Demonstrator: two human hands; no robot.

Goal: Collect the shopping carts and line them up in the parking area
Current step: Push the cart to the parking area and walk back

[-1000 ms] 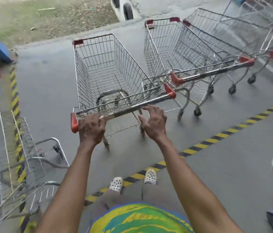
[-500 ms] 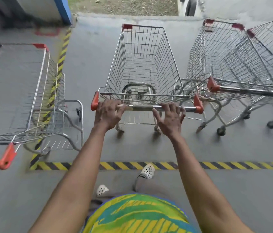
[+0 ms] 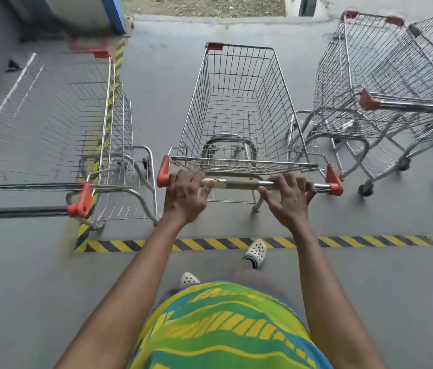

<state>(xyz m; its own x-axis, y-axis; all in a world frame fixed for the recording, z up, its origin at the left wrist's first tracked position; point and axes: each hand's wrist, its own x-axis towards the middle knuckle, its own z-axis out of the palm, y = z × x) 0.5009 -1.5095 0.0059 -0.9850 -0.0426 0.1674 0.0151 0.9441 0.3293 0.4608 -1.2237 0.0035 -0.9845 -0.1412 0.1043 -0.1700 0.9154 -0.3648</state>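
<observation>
1. Head view looks down on a wire shopping cart point(image 3: 239, 113) standing in the middle of a grey concrete floor point(image 3: 157, 83), just past a yellow-and-black striped line point(image 3: 369, 241).
2. Its basket is a tapered grid of thin chrome rods, and nothing lies in it; the floor and the cart's tubular frame show through the mesh.
3. A smooth metal handle bar point(image 3: 242, 184) runs across the near end, capped at each side by an orange plastic piece.
4. The left hand point(image 3: 184, 196) wraps the bar near its left cap, fingers curled over it.
5. The right hand point(image 3: 288, 199) rests on the bar near the right cap, its fingers spread and hooked over the top in a looser hold.
6. To the left stands another wire cart point(image 3: 50, 123), empty as well, with an orange-capped handle.
7. To the right, two nested carts point(image 3: 385, 83) of the same chrome mesh hold nothing visible.
8. White perforated clogs point(image 3: 256, 252) and a green, yellow and blue patterned shirt point(image 3: 226, 328) fill the bottom.
</observation>
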